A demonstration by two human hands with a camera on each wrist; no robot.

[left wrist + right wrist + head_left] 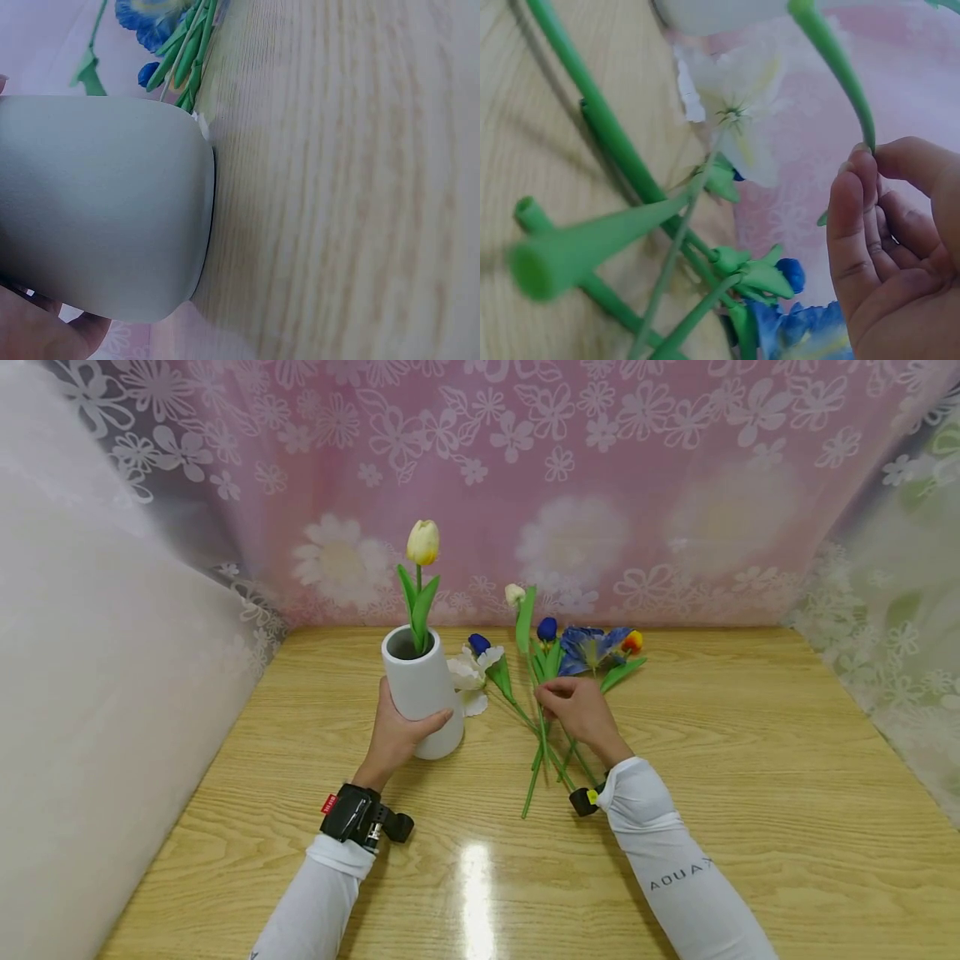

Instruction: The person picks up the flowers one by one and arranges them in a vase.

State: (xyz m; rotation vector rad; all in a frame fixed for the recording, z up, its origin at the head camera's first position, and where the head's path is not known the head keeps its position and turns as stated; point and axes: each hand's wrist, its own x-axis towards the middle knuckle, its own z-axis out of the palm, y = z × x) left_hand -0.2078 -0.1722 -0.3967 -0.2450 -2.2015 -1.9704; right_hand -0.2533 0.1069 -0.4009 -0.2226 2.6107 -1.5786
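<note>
Here, the smooth white vase (422,693) holds one pale yellow, green-leaved tulip (423,543).

One vase (420,693), two hands (397,735) (587,712), two open blooms (588,650) (467,673), five tulips (423,543) (514,594) (547,628) (479,644) (633,642) as far as overlap shows.

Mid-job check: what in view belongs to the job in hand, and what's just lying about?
In the job:
- vase, gripped by the left hand
- yellow tulip, in the vase
- white bud, stem pinched by the right hand

Lying about, perhaps for later:
- blue buds
- white flower
- blue flower
- orange bud
</note>
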